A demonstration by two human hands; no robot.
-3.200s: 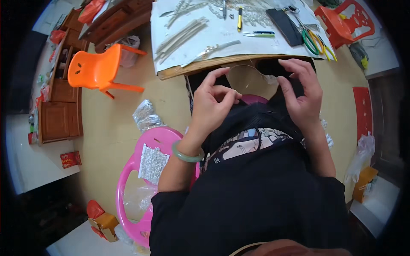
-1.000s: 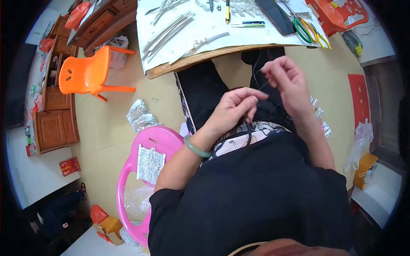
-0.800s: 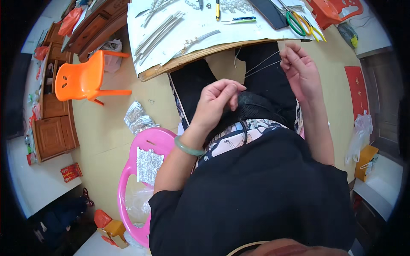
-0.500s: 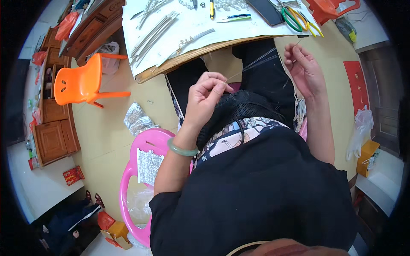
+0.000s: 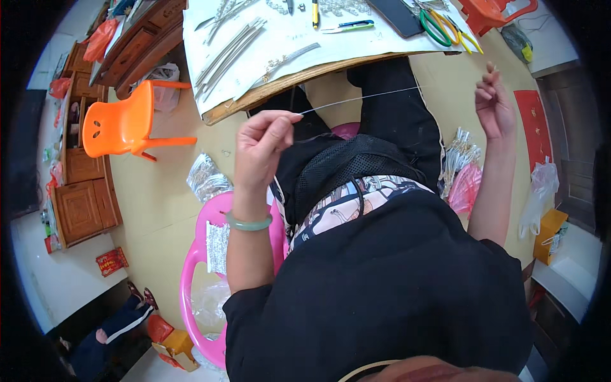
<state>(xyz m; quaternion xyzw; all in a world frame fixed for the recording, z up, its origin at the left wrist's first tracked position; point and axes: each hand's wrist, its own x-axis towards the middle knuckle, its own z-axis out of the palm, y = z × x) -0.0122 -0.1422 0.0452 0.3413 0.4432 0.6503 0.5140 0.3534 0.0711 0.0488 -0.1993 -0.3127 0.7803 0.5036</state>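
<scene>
A thin pale thread (image 5: 359, 98) stretches taut above my lap, in front of the table edge. My left hand (image 5: 264, 143), with a green bangle (image 5: 249, 223) on its wrist, pinches the thread's left end between thumb and forefinger. Off to the right, my right hand (image 5: 495, 108) is raised with its fingertips pressed together. The thread runs toward those fingertips, though its last stretch fades against the pale floor. A black mesh piece (image 5: 356, 162) lies across my lap.
The white-covered table (image 5: 305, 76) bears bundles of grey strips (image 5: 232, 54), a yellow cutter (image 5: 316, 16), a dark phone (image 5: 396, 18) and green-handled scissors (image 5: 436, 30). A pink chair (image 5: 191, 286) stands at my left, an orange chair (image 5: 121, 127) beyond. Another person's legs (image 5: 130, 318) show lower left.
My hands have moved apart, the left one to the left and the right one to the right. The thread, slack and in loose strands before, is now drawn straight.
</scene>
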